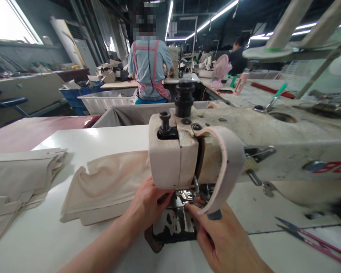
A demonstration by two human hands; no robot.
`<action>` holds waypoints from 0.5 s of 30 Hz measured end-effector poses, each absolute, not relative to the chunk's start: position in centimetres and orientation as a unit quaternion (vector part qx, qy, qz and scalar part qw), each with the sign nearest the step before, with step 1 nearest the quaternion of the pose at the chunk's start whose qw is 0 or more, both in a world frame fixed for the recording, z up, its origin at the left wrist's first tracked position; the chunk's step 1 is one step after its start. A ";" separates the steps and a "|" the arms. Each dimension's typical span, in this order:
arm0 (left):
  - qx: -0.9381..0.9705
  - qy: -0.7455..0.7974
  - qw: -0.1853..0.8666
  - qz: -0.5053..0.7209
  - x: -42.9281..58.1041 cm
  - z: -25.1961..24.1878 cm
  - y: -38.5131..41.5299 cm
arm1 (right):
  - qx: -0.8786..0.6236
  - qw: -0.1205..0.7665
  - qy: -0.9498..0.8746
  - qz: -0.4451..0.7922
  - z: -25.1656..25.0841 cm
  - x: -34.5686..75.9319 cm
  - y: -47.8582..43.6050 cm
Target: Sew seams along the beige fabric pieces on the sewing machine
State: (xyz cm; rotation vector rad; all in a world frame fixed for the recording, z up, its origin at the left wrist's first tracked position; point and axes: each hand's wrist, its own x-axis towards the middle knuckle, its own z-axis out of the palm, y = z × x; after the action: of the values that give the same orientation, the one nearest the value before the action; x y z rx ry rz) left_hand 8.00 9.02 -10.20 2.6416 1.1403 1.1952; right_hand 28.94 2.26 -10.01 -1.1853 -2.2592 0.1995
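Note:
A worn cream sewing machine (170, 159) stands on the white table (108, 140) right in front of me. My left hand (147, 203) reaches under the machine head from the left, its fingers curled at the presser foot (187, 196). From the lower right comes my right hand (221, 239), with its fingers pinched beside the same foot. What the fingertips hold is hidden by the machine head. A folded beige fabric piece (108, 185) lies just left of the needle area, touching my left hand.
A stack of beige cut pieces (19, 178) lies at the table's left edge. Pink-handled snips (309, 239) rest at the lower right. Behind the table are a cloth bin (130, 113) and white crates; a person in a blue shirt works with their back to me.

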 end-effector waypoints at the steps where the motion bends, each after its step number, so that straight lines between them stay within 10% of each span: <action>1: 0.846 0.369 0.016 0.383 8.0 -10.2 9.1 | -0.444 0.288 -0.846 0.071 -10.0 28.9 2.3; 15: 0.827 0.429 0.093 0.352 8.0 -8.9 9.1 | -0.454 0.292 -0.838 0.078 -10.1 28.7 2.0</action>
State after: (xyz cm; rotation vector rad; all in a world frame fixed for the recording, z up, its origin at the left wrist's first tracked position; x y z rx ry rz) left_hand 7.96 9.12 -8.90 2.4548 1.2727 1.0443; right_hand 28.71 1.99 -10.09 -1.2109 -2.2346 0.2068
